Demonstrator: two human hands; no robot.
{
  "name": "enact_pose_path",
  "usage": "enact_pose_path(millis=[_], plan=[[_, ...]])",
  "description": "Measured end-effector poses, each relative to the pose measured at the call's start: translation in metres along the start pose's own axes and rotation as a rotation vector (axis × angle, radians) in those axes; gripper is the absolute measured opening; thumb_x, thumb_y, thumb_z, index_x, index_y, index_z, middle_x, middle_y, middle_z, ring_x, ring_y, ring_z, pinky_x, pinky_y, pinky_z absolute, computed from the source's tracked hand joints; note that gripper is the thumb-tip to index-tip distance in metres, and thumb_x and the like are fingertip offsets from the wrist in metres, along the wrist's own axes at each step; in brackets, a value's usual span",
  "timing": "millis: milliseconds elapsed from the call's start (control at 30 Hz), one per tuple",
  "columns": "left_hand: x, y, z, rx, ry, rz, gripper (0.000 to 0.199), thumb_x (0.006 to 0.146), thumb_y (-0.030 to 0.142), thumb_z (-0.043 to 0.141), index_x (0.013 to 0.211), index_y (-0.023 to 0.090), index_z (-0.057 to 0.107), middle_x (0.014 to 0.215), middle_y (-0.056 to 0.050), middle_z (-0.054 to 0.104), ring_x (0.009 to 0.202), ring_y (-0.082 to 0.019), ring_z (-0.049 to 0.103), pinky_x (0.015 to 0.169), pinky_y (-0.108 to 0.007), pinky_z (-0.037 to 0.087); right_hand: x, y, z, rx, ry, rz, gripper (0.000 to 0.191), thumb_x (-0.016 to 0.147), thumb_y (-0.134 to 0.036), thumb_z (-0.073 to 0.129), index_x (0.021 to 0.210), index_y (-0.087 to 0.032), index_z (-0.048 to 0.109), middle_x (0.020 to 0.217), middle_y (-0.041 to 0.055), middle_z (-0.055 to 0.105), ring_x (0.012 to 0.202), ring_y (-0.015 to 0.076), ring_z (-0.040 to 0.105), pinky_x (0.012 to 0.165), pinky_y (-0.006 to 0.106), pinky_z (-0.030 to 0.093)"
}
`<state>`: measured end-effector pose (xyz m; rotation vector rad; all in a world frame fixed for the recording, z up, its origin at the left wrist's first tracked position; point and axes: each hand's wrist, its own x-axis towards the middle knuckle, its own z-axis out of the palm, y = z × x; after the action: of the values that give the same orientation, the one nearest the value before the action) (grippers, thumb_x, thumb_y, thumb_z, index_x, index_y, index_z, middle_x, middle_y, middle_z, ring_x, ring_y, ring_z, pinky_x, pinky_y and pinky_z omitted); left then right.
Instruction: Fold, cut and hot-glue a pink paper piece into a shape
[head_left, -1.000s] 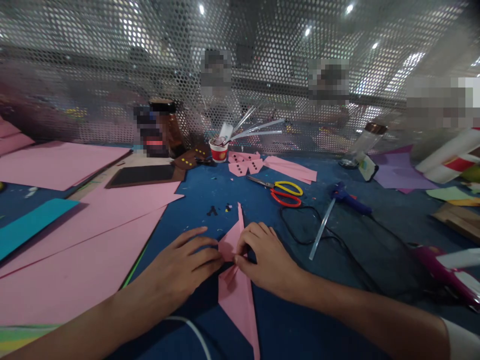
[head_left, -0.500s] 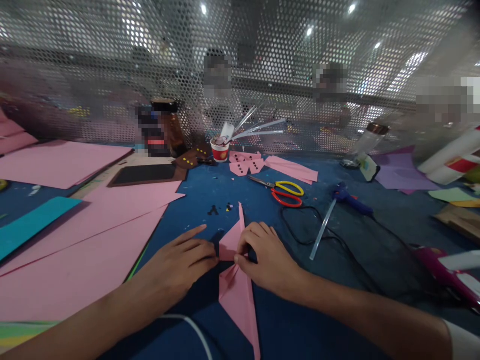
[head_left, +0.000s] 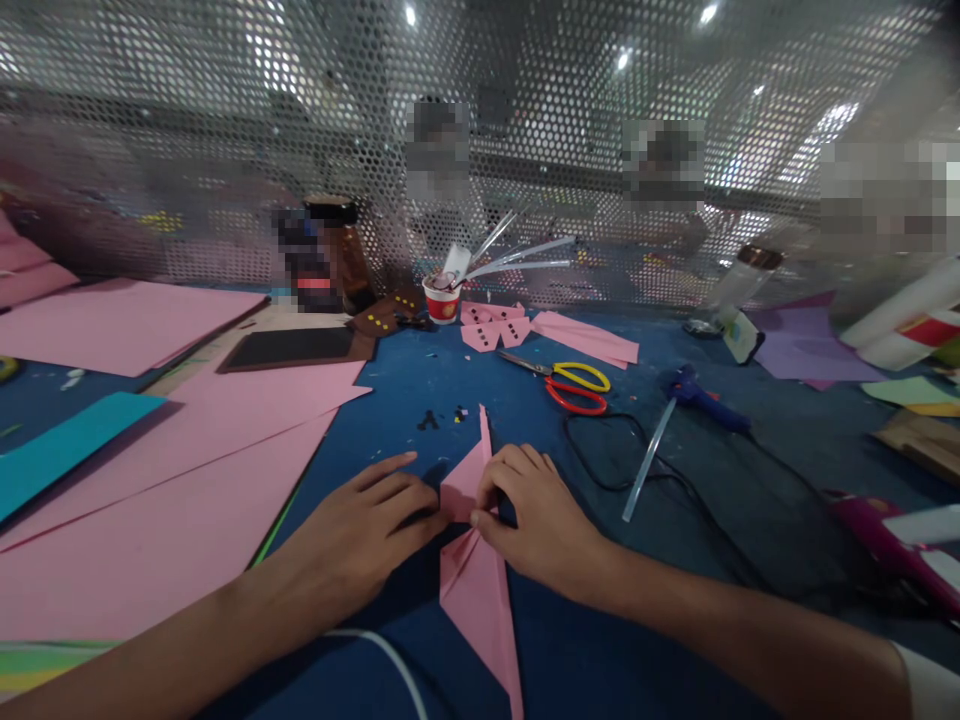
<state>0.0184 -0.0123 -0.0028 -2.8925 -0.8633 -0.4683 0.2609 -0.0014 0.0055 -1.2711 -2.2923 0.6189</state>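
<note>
A folded pink paper piece (head_left: 480, 610) lies on the blue table, pinched narrow at its middle. My right hand (head_left: 529, 515) presses and pinches its centre fold between thumb and bent fingers. At the paper's left edge is my left hand (head_left: 382, 520), its fingers spread and slightly curved, the thumb tip touching the edge without gripping it. Small black paper bits (head_left: 428, 420) lie just beyond. Farther back sit a pink butterfly shape with black squares (head_left: 493, 327), a pleated pink strip (head_left: 585, 338) and scissors with yellow and red handles (head_left: 576, 388).
Large pink sheets (head_left: 187, 500) and a teal strip (head_left: 82, 440) cover the left. A blue glue gun (head_left: 705, 400) with its cord lies right, near a magenta tool (head_left: 892, 550). A paper cup (head_left: 442, 300) holds clear sticks before a perforated screen (head_left: 525, 120); blurred people show behind it.
My left thumb has moved slightly right, onto the paper's left edge. My right hand keeps its hold on the centre fold.
</note>
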Motion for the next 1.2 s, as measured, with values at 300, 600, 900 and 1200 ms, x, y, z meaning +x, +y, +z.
enact_pose_path(millis=[300,600,900,1200], plan=[[0.003,0.009,-0.007,-0.061,0.061,0.06,0.04,0.088,0.002,0.044,0.119,0.018,0.063,0.119,-0.007,0.067,0.117,-0.02,0.057,0.114,-0.041,0.038,-0.001,0.002,0.003,-0.005,0.012,-0.024,0.014,0.081,-0.012,0.067,0.083,-0.021,0.056,0.095,-0.0001,0.06,0.096,0.0198,0.05,0.083,0.036,0.034],[0.001,0.008,-0.008,-0.069,-0.102,0.129,0.05,0.083,-0.002,0.044,0.126,0.018,0.059,0.133,-0.006,0.061,0.125,-0.024,0.051,0.111,-0.042,0.041,-0.001,0.002,0.002,0.003,0.013,-0.028,0.013,0.083,-0.017,0.068,0.081,-0.021,0.056,0.094,-0.0002,0.06,0.095,0.0191,0.05,0.082,0.035,0.034],[0.002,0.01,-0.01,-0.093,-0.101,0.121,0.05,0.085,-0.002,0.044,0.13,0.018,0.057,0.13,-0.008,0.063,0.125,-0.023,0.052,0.108,-0.042,0.044,-0.001,0.001,-0.001,0.025,0.026,-0.034,0.01,0.084,-0.012,0.062,0.082,-0.021,0.057,0.093,-0.0002,0.059,0.093,0.0175,0.051,0.083,0.034,0.034],[0.005,0.014,-0.014,-0.092,-0.173,0.085,0.04,0.091,0.005,0.044,0.126,0.017,0.058,0.128,-0.01,0.063,0.123,-0.025,0.054,0.108,-0.042,0.044,-0.001,0.002,-0.001,0.026,-0.001,-0.031,0.014,0.078,-0.011,0.065,0.085,-0.021,0.058,0.095,-0.0012,0.059,0.095,0.0179,0.05,0.083,0.034,0.034]])
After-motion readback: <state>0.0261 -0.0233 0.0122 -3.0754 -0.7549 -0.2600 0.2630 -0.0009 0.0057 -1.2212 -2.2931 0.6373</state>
